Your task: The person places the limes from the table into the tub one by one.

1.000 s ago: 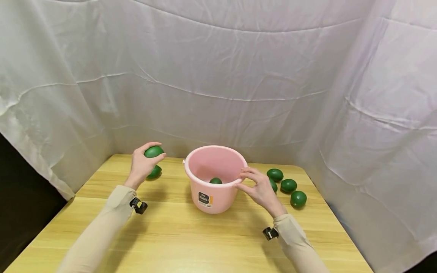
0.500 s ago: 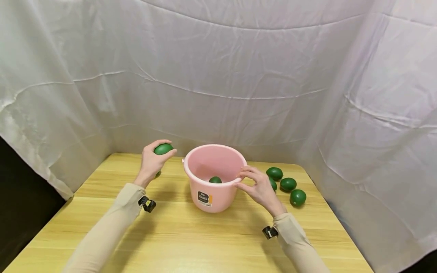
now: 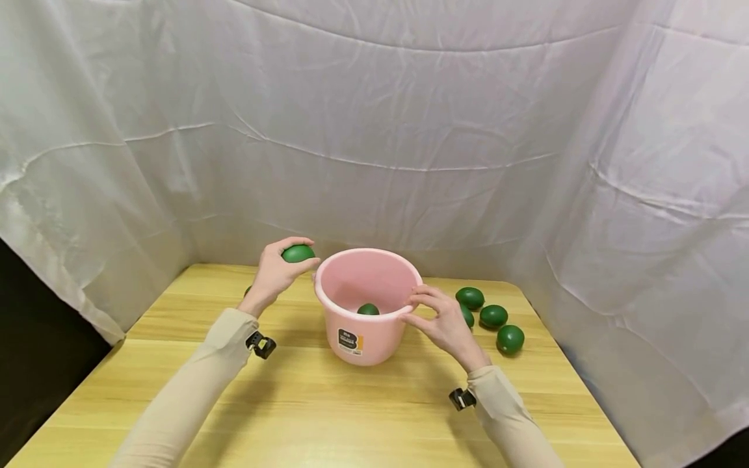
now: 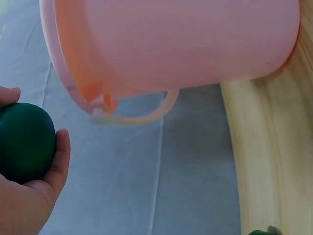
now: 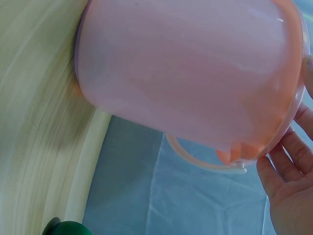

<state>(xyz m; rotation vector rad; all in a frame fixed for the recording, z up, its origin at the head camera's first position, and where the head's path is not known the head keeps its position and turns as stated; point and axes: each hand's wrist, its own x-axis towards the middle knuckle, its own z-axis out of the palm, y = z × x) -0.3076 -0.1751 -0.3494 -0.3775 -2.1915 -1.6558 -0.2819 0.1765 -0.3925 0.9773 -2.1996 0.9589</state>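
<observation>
My left hand (image 3: 275, 272) grips a smooth green oval fruit (image 3: 299, 253) between thumb and fingers, in the air just outside the bucket's left rim. In the left wrist view this fruit (image 4: 27, 142) shows dark green. A pink bucket (image 3: 365, 341) stands upright on the table, with one green fruit (image 3: 368, 309) visible at its bottom. My right hand (image 3: 447, 325) holds the bucket's right rim, thumb and fingers pinched at the edge. From the right wrist view, the fingers (image 5: 288, 156) touch the rim beside the bucket's pale handle (image 5: 195, 163).
Several green fruits (image 3: 494, 316) lie on the wooden table (image 3: 351, 416) right of the bucket, one partly behind my right hand. Another fruit (image 3: 248, 290) is mostly hidden behind my left wrist. White cloth (image 3: 374, 130) hangs behind and at both sides.
My left hand has moved right toward the bucket with the green oval fruit in its grip. Its wrist now covers most of the fruit on the left. The right hand and bucket stay in place.
</observation>
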